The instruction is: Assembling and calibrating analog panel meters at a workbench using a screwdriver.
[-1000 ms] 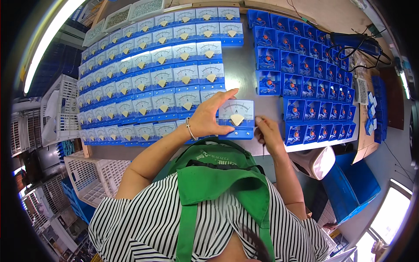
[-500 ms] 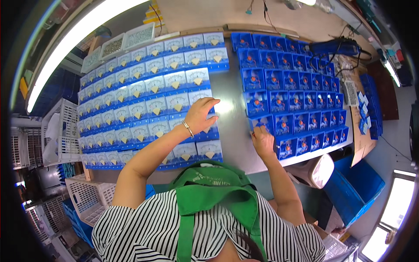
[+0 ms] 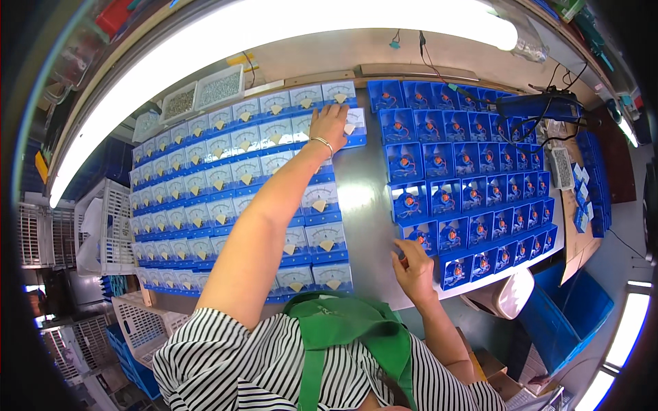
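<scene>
My left hand point(image 3: 331, 125) lies over the right end of the second row of panel meters, its fingers stretched out across their white dials. A panel meter point(image 3: 354, 118) with a cream pointer cover and blue base shows just right of these fingers. My right hand point(image 3: 414, 268) hovers near the table's front edge with the fingers curled in. Whatever it may hold is hidden. Beside it stands a blue open housing point(image 3: 416, 238) with orange-red parts and wires inside, one of several in rows on the right.
A bare metal strip of table point(image 3: 360, 205) runs between the two groups. White trays of small parts point(image 3: 219, 88) stand at the back left. A dark blue cabled tool point(image 3: 538, 106) lies at the back right. A white stool point(image 3: 510, 294) and blue crate point(image 3: 572, 308) stand below.
My left hand has moved away from me, from the middle rows of meters to the second row. My right hand has drawn back from the blue housing. The view has shifted.
</scene>
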Demonstrator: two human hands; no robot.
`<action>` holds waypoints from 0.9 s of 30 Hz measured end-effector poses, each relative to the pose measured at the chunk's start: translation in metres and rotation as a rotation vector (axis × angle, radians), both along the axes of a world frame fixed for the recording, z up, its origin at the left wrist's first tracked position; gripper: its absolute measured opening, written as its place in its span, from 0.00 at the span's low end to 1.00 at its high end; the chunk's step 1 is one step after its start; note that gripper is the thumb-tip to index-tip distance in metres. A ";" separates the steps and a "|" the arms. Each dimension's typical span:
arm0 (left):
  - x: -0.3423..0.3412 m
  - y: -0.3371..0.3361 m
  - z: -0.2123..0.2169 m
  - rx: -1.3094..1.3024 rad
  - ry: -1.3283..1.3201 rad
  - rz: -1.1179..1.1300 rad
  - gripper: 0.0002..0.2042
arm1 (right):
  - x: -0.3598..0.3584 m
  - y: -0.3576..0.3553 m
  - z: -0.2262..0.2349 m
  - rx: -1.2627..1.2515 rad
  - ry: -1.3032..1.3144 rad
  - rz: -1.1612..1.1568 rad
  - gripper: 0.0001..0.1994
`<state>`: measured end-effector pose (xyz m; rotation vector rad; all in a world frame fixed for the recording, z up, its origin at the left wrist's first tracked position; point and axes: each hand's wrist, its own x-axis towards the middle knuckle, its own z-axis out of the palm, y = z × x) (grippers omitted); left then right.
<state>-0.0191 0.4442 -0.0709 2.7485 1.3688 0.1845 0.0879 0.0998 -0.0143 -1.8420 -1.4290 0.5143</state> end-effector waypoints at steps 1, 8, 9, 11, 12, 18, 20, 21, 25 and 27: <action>-0.002 -0.010 0.007 0.015 -0.124 -0.082 0.32 | 0.000 0.001 0.003 -0.014 0.000 -0.007 0.14; -0.068 -0.155 0.085 -0.519 -0.688 -0.332 0.40 | -0.005 0.020 -0.005 -0.185 1.035 -0.125 0.07; -0.075 -0.171 0.090 -0.589 -0.745 -0.364 0.41 | -0.008 0.020 -0.007 -0.210 1.254 -0.052 0.07; -0.086 -0.196 0.104 -0.707 -0.790 -0.309 0.42 | -0.022 0.013 -0.007 -0.195 1.362 -0.041 0.06; -0.090 -0.205 0.109 -0.812 -0.832 -0.260 0.43 | -0.027 0.009 -0.007 -0.165 1.467 -0.023 0.05; -0.102 -0.231 0.114 -0.983 -0.889 -0.186 0.45 | -0.043 -0.008 0.007 -0.151 1.463 -0.052 0.07; -0.104 -0.234 0.114 -0.962 -0.907 -0.205 0.45 | -0.045 -0.010 0.011 -0.159 1.543 -0.039 0.07; -0.104 -0.235 0.114 -0.961 -0.907 -0.206 0.45 | -0.044 -0.012 0.009 -0.158 1.542 -0.038 0.07; -0.106 -0.238 0.114 -0.995 -0.904 -0.189 0.45 | -0.050 -0.016 0.003 -0.113 1.488 -0.013 0.08; -0.107 -0.238 0.113 -1.006 -0.910 -0.188 0.45 | -0.053 -0.017 0.001 -0.073 1.449 -0.047 0.09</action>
